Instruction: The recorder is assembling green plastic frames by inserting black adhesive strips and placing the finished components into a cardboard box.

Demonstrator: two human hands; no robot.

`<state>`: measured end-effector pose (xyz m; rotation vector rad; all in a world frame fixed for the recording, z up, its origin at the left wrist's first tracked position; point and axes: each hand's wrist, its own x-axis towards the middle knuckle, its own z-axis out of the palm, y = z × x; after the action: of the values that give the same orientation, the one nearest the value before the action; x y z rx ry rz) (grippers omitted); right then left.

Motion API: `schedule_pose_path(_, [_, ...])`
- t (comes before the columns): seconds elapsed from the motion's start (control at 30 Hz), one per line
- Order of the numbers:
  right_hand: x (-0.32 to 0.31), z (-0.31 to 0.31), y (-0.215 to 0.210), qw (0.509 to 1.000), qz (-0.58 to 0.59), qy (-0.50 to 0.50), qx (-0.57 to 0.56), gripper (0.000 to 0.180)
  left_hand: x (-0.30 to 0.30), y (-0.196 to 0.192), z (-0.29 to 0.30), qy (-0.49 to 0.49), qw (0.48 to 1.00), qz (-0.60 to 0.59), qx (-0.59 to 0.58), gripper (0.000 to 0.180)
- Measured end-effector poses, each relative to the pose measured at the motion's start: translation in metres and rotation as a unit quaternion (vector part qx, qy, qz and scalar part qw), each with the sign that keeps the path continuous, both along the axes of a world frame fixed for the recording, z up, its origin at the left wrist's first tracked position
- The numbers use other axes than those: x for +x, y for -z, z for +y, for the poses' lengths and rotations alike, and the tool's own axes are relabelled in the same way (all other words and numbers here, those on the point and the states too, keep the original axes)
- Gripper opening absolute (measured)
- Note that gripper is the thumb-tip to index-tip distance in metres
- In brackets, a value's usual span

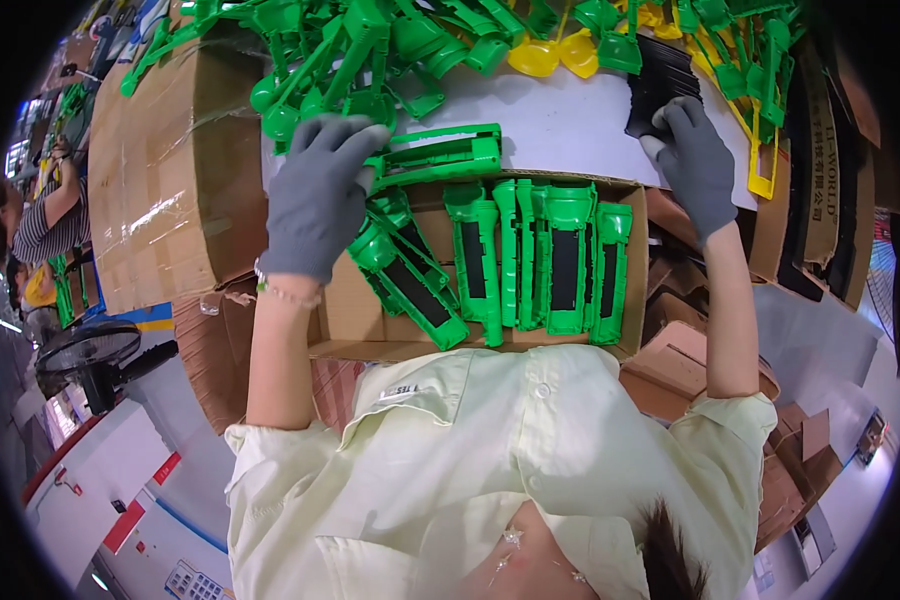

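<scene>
My left hand (315,195), in a grey glove, lies over the end of a long green plastic part (440,155) on the white tabletop (560,125), fingers curled on it. My right hand (695,160), also gloved, pinches the near edge of a stack of black ribbed pads (660,80). Between my arms sits a shallow cardboard box (355,315) holding several green plastic parts with black pads fitted (560,260), laid side by side; two at the left (410,280) lie slanted.
A heap of loose green (370,50) and yellow plastic parts (550,55) fills the far side of the table. A big taped cardboard carton (160,180) stands at left, more cartons (820,190) at right. A fan (90,350) and a person in a striped shirt (55,220) are far left.
</scene>
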<state>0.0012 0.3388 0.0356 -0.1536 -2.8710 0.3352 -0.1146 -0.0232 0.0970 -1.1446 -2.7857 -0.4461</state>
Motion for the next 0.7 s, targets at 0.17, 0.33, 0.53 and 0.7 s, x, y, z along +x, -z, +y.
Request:
schedule_pose_path(0.17, [0.014, 0.001, 0.000, 0.999, 0.022, -0.049, 0.009, 0.023, -0.014, -0.002, -0.028, -0.061, 0.998, 0.023, -0.020, 0.029])
schedule_pose_path(0.33, [0.019, -0.012, -0.018, 0.985, 0.092, 0.084, -0.124, 0.026, 0.018, 0.012, -0.015, -0.166, 0.980, -0.109, -0.011, 0.050])
schedule_pose_path(0.53, [0.004, 0.014, -0.004, 0.932, 0.025, 0.118, -0.343, 0.031, 0.005, 0.029, -0.023, 0.048, 0.996, -0.073, -0.014, 0.052])
schedule_pose_path(0.7, [0.003, 0.012, -0.004, 0.890, -0.033, 0.137, -0.433, 0.032, 0.005, 0.044, -0.027, 0.065, 0.997, -0.036, -0.003, 0.045])
